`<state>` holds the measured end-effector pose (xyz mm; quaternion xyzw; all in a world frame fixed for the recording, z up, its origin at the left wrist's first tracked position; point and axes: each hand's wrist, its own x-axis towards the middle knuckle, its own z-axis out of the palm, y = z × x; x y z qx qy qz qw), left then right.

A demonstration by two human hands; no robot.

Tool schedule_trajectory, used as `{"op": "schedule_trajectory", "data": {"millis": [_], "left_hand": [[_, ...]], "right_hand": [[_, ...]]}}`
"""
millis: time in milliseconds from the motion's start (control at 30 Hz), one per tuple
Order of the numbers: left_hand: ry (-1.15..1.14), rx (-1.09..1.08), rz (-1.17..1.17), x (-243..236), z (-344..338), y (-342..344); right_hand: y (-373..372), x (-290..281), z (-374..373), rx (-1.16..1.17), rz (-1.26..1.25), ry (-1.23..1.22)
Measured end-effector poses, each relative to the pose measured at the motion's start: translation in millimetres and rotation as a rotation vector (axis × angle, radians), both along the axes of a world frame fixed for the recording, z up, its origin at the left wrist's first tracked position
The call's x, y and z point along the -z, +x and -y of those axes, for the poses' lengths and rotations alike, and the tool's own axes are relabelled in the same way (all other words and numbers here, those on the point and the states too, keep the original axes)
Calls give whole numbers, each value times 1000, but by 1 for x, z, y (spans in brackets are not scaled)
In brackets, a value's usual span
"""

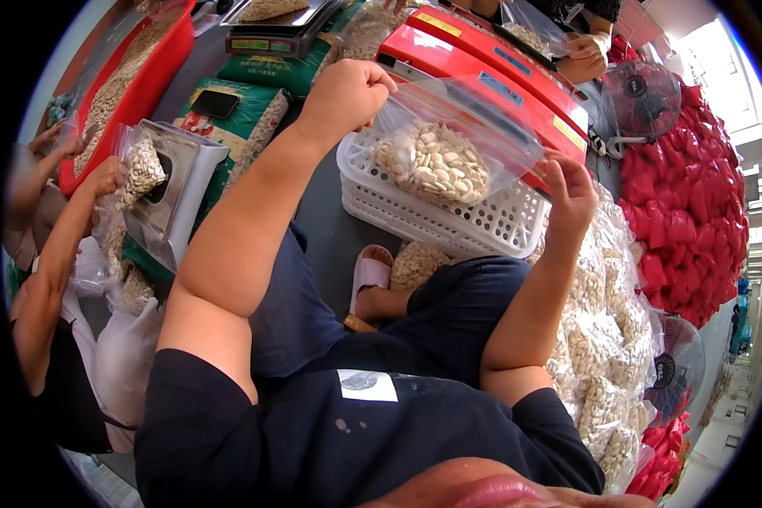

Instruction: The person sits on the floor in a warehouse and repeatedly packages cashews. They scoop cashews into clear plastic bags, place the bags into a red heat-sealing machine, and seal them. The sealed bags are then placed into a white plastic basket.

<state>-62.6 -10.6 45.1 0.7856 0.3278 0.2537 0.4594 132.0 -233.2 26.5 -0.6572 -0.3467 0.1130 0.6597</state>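
Overhead, both hands (347, 93) hold seed bag (449, 144) — white basket (449, 212) below, perhaps touching.

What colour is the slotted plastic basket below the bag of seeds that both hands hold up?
White, seen in the head view: the basket sits under the clear bag.

free: dark floor strip (313, 212) left of white basket (415, 212) | blocked right: heap of filled bags (601, 339)

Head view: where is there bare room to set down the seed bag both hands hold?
Bare dark floor runs between the white basket and the green sacks. The basket's inside looks partly free, though the seed bag hides much of it. Right of the basket, piled filled bags crowd everything.
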Motion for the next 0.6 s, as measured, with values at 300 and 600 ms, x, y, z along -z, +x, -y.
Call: {"op": "schedule_trajectory", "data": {"millis": [300, 600], "left_hand": [[93, -5, 34, -2, 2, -3], [346, -180, 65, 20, -27, 15]], "right_hand": [[-11, 14, -21, 24, -151, 114], [1, 29, -23, 83, -202, 294]]}}
